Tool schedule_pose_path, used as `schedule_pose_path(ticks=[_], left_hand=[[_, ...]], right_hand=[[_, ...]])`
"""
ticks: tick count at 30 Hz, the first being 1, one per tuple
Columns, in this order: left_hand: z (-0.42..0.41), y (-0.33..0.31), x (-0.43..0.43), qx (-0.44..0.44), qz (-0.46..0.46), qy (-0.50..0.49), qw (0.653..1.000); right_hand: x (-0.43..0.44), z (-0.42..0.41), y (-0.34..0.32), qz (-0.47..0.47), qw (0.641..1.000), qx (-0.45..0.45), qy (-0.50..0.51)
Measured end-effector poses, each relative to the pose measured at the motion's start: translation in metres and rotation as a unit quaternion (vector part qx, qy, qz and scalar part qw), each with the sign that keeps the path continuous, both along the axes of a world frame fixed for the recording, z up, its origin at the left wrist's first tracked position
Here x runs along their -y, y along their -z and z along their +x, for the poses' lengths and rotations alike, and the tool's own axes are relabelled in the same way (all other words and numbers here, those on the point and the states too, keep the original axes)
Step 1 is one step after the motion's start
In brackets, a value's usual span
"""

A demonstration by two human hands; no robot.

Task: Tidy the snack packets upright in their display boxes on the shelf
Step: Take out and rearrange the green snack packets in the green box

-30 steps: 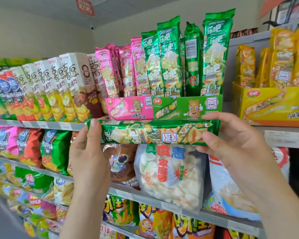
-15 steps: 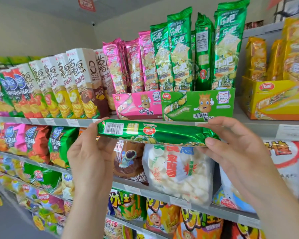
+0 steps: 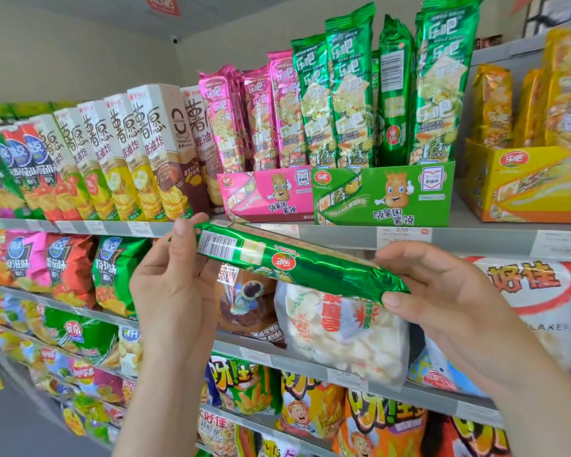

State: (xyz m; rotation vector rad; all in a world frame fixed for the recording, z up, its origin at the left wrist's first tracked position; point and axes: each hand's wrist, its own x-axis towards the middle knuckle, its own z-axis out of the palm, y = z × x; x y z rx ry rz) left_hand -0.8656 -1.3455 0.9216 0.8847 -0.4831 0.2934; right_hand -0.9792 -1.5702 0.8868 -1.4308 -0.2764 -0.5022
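Holding a long green foil snack packet (image 3: 294, 262) crosswise in the air, the person has one end in each hand. The left hand (image 3: 175, 285) grips the barcode end, with the thumb on top and the other fingers curled out of my sight behind it. The right hand (image 3: 449, 291) pinches the crimped far end, thumb beneath and fingers (image 3: 412, 258) over the top. The packet slants, its left end higher, and its plain back with the seam and barcode faces outward. I take the two-ended hold as a way to control a long, slippery wrapper while it is turned, so that it can go in standing with the printed face forward.

The packet hangs just in front of the grey metal shelf (image 3: 337, 239) rail. It is below the green cardboard display box (image 3: 383, 196) and not yet in it. That box is surely its home, since the matching upright green packets (image 3: 346, 94) stand there in a tight row, one of them turned back to front. A pink cardboard display box (image 3: 267, 192) stands against its left side with pink packets. Whether a free slot remains among the green ones I cannot tell from where I stand.
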Motion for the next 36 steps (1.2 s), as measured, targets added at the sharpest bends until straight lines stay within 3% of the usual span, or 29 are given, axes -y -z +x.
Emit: schedule_pose_path(ticks=[7,10,13,18,24,32,34,36], left_hand=[[0.010,0.009,-0.014,0.033,0.184,-0.029,0.982],[0.011,0.015,-0.023,0.045,0.312,-0.069,0.946],[0.012,0.026,-0.034,0.038,0.387,-0.004,0.921],[0.000,0.044,-0.034,0.133,0.538,-0.056,0.830],[-0.020,0.041,-0.014,0.241,0.504,-0.012,0.829],[-0.023,0.051,-0.017,0.262,0.471,-0.005,0.842],[-0.023,0.053,-0.020,0.241,0.454,0.021,0.858],[-0.025,0.052,-0.023,0.166,0.387,0.068,0.905]], right_hand=[[-0.005,-0.002,-0.002,0.075,0.996,0.040,0.037],[-0.011,0.000,-0.004,0.107,0.989,0.053,0.090],[-0.018,0.003,-0.005,0.106,0.984,0.068,0.125],[-0.031,0.008,-0.011,0.087,0.981,0.093,0.147],[-0.050,0.010,-0.011,0.068,0.989,0.061,0.114],[-0.062,0.007,-0.015,0.077,0.992,0.006,0.099],[-0.062,0.010,-0.011,0.070,0.995,0.010,0.074],[-0.062,0.015,-0.003,0.046,0.999,0.006,-0.003]])
